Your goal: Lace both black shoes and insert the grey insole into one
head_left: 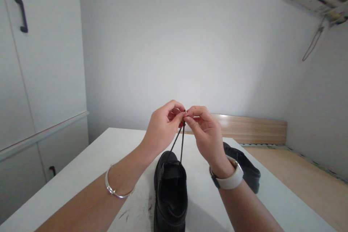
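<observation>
A black shoe (170,192) rests on the white table, its toe pointing away from me and its opening towards me. Two strands of black shoelace (182,144) rise taut from its front to my fingers. My left hand (166,125) pinches the lace ends between thumb and forefinger above the shoe. My right hand (205,130) meets it there, thumb and forefinger closed on the same lace tips. The fingertips touch, so which hand holds which end cannot be made out.
A second black shoe (246,168) stands on the table at the right, partly behind my right wrist. The white table (119,145) has dark smudges near the first shoe. A wooden bed board (252,128) lies beyond at right, a white cabinet (49,61) at left.
</observation>
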{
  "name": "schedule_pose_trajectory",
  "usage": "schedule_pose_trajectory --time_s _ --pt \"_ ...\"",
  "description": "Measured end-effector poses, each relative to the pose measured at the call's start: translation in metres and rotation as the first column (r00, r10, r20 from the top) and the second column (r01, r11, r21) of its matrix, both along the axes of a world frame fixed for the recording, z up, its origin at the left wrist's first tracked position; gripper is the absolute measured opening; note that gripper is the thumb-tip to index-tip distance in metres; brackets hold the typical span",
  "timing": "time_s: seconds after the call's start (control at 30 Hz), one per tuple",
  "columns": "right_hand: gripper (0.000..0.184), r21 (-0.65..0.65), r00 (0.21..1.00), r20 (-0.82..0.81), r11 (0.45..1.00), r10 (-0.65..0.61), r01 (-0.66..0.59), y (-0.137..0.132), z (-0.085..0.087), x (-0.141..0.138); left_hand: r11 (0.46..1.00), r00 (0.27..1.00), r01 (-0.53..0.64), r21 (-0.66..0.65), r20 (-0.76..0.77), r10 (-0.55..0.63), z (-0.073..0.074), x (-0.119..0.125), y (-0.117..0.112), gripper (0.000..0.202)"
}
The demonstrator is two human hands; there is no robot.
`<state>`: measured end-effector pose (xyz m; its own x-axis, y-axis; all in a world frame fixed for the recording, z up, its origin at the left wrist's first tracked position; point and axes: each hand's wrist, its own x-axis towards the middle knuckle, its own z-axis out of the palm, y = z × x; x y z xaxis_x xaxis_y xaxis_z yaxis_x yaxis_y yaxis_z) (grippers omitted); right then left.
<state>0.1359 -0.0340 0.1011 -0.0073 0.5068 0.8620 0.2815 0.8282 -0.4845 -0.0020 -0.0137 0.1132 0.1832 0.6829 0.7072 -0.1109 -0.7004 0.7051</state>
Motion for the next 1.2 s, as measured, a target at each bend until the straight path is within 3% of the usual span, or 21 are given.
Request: schedule_pose_trajectory --time_s 0.17,0.27,0.37,0.47,0.6,0.73,0.8,0.93,1.07,1.2 --pt "0.003 -0.026 0.996 -0.032 0.996 0.079 -0.08 0.0 -0.002 -0.003 0.951 0.96 0.272 -0.144 0.107 -0.258 -0.003 0.004 -0.001 0.011" --pt "0.002 -0.074 0.981 -0.109 0.983 0.161 -0.169 -0.001 -0.007 -0.005 0.915 0.932 0.36 -0.184 0.123 -0.342 -0.008 0.0 -0.002 0.013" --pt "0.004 -0.086 0.963 -0.193 0.974 0.188 -0.208 -0.001 -0.012 -0.006 0.904 0.922 0.385 -0.183 0.108 -0.371 -0.013 -0.005 -0.003 0.013" --pt "0.003 -0.069 0.958 -0.248 0.983 0.146 -0.168 0.0 -0.017 -0.008 0.89 0.914 0.406 -0.208 0.074 -0.4 -0.016 -0.01 -0.005 0.018" --pt "0.007 -0.066 0.96 -0.255 0.988 0.116 -0.137 0.0 -0.022 -0.006 0.934 0.953 0.3 -0.195 0.021 -0.301 -0.019 -0.012 -0.005 0.019" --pt "0.016 -0.146 0.96 -0.278 0.986 0.036 -0.079 0.008 -0.033 0.015 0.955 0.974 0.22 -0.201 0.098 -0.204 -0.028 -0.019 0.002 0.022" --pt "0.018 -0.221 0.942 -0.335 0.972 0.004 -0.083 0.015 -0.046 0.036 0.94 0.962 0.244 -0.239 0.185 -0.202 -0.039 -0.028 0.011 0.028" --pt "0.037 -0.423 0.909 -0.41 0.898 -0.072 -0.12 0.028 -0.083 0.083 0.9 0.942 0.268 -0.345 0.29 -0.169 -0.068 -0.058 0.031 0.034" --pt "0.042 -0.541 0.934 -0.331 0.838 -0.139 -0.067 0.03 -0.119 0.115 0.898 0.98 0.132 -0.419 0.189 -0.056 -0.104 -0.089 0.045 0.041" --pt "0.04 -0.632 0.961 -0.197 0.774 -0.195 0.027 0.03 -0.139 0.126 0.868 0.995 0.044 -0.495 0.098 0.005 -0.138 -0.11 0.055 0.043"
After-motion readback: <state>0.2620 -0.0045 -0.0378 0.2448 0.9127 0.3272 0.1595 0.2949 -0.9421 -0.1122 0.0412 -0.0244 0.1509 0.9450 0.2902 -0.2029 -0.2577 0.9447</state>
